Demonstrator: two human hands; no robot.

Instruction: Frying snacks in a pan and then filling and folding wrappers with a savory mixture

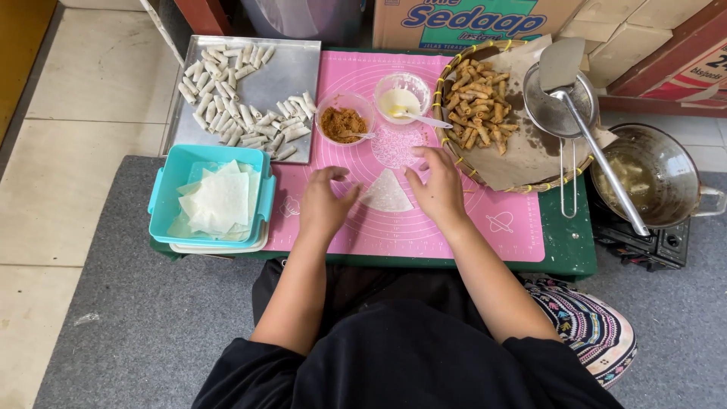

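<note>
We sit at a low green table (pixel 569 246) set over a grey carpet (pixel 113 318). Most of its top is covered by a pink silicone mat (pixel 454 220), which lies flat and reaches nearly to the near edge. At the far left corner a metal tray (pixel 297 68) rests partly off the mat. In front of it, at the left edge, sits a turquoise plastic container (pixel 163 197) — stacked on a white lid (pixel 219 248). On the right a woven basket (pixel 447 144) overlaps the mat's edge.
</note>
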